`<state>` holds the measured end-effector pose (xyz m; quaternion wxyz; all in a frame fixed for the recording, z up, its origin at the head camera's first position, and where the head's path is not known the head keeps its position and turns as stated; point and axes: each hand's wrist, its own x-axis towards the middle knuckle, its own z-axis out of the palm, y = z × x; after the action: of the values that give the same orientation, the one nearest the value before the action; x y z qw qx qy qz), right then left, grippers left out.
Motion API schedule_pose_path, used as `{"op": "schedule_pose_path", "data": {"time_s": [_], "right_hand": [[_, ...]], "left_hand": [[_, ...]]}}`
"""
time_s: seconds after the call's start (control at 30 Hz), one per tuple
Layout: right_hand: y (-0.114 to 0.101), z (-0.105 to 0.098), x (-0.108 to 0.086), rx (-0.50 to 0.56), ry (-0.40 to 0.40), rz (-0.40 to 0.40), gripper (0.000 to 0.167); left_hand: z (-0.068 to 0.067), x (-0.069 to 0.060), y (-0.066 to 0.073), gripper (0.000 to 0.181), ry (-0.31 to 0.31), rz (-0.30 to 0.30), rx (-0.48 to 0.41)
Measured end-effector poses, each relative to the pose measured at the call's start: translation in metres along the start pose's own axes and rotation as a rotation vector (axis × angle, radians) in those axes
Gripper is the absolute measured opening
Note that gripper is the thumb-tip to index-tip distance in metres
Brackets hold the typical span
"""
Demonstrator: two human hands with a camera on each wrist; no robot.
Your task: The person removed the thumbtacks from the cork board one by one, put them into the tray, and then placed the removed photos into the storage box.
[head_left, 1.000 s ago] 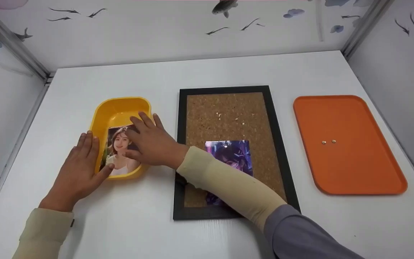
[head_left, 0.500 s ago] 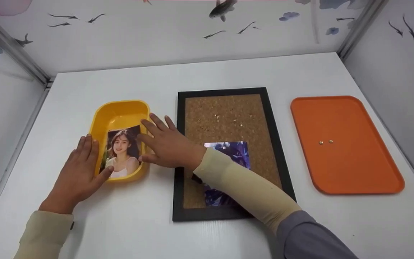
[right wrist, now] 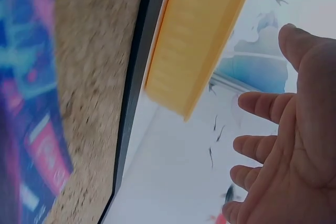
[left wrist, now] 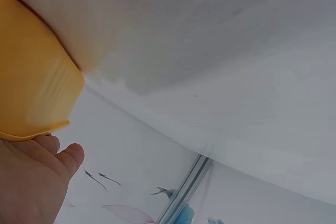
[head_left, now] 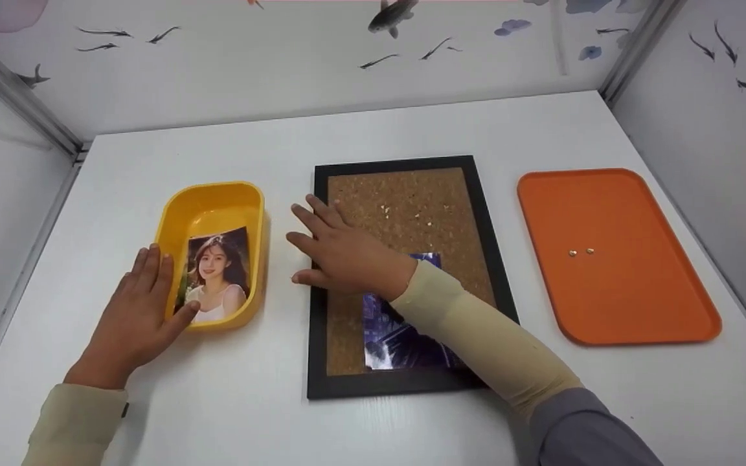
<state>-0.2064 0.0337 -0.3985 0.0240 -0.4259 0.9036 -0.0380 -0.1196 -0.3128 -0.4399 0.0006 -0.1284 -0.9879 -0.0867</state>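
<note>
My left hand (head_left: 130,317) lies with straight fingers against the left rim of a yellow plastic tub (head_left: 211,202), thumb near its front corner. A portrait photo (head_left: 219,278) lies face up in the tub, leaning a little. My right hand (head_left: 355,255) hovers over the left side of a black-framed corkboard (head_left: 346,336), fingers spread and holding nothing. In the right wrist view its fingers (right wrist: 262,107) are apart from the tub. A purple-blue picture (head_left: 405,340) sits on the cork, partly hidden under my right wrist.
Several small shiny push pins (head_left: 386,210) dot the upper cork. To the right is an orange tray (head_left: 632,291) with two small pins (head_left: 572,253) on it. White table (head_left: 250,401) surrounds these things, and patterned panels (head_left: 282,71) stand behind and at the sides.
My right hand has pulled away from the tub and photo, moving right over the corkboard. The photo is now fully uncovered in the tub. My left hand keeps its place.
</note>
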Motion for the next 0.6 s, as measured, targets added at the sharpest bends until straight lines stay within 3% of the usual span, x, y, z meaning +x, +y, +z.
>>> {"op": "schedule_pose_path", "data": {"time_s": [0.3, 0.6], "right_hand": [[0.025, -0.003, -0.025, -0.030, 0.024, 0.023, 0.072], [0.058, 0.002, -0.057, 0.014, 0.033, 0.047, 0.073]], "left_hand": [[-0.001, 0.001, -0.001, 0.091, 0.000, -0.003, 0.001], [0.000, 0.000, -0.001, 0.091, 0.007, 0.012, -0.008]]}}
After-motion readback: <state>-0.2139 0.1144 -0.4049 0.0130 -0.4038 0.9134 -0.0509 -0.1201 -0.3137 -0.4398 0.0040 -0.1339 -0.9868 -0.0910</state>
